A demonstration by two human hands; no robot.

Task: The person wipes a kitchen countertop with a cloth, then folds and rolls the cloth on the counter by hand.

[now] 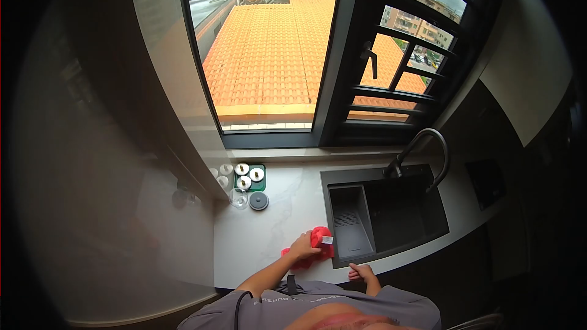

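Observation:
My left hand (pixel 302 246) is closed on a red cloth (pixel 320 252) with a white tag, bunched on the white countertop (pixel 269 226) just left of the sink. Part of the cloth spreads out under and beside the hand. My right hand (pixel 361 272) is at the counter's front edge, below the sink's lower left corner. Its fingers are curled in and no object shows in them. The dark sink (pixel 403 208) has a grey drainer tray (pixel 351 220) in its left part.
A green tray (pixel 261 188) with several white-lidded jars stands at the back left, near a round grey lid (pixel 258 201) and a clear glass (pixel 238 199). A curved faucet (pixel 448 157) rises behind the sink. A wall bounds the left side; windows are behind.

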